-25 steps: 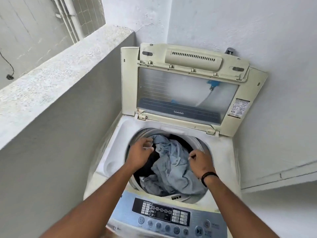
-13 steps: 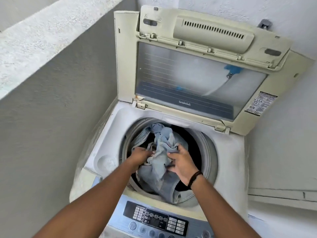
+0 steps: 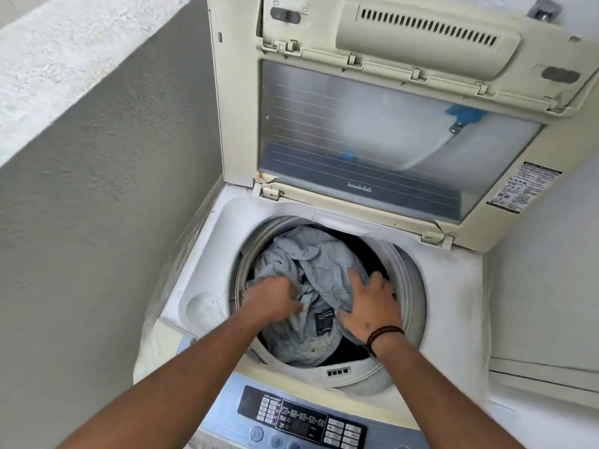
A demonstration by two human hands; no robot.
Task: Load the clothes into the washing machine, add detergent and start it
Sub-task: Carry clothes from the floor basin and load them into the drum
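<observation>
**Both hands push pale blue clothes down into a top-loading washer**

We look down from head height at a white washing machine (image 3: pixel 453 286) set in a corner, a rough grey wall on the left and a white wall on the right. Its lid (image 3: pixel 372 124) stands open at the far side, showing a cloudy window. At the near edge is the control panel (image 3: pixel 301 419), with rows of small buttons.

In the round drum opening (image 3: pixel 408 270) lies a bunch of pale blue clothes (image 3: pixel 311 257), crumpled and heaped nearly to the rim. A dark label shows on the fabric near the middle.

Our left hand (image 3: pixel 275 299) is on the left side of the pile, knuckles up, fingers curled down into the cloth; it seems to be gripping a fold, though blur hides the fingertips. Our right hand (image 3: pixel 369 306), with a dark band at the wrist, lies flatter on the right side, fingers spread and pressing on the fabric, not clenched round it.

We judge the clothes to be light, soft and floppy. They will sag and trail rather than keep a shape, so it is best to gather a thick fold or bunch and tuck loose ends below the rim. They are not fragile or slippery. We see no detergent here, and the panel has not yet been touched.
</observation>
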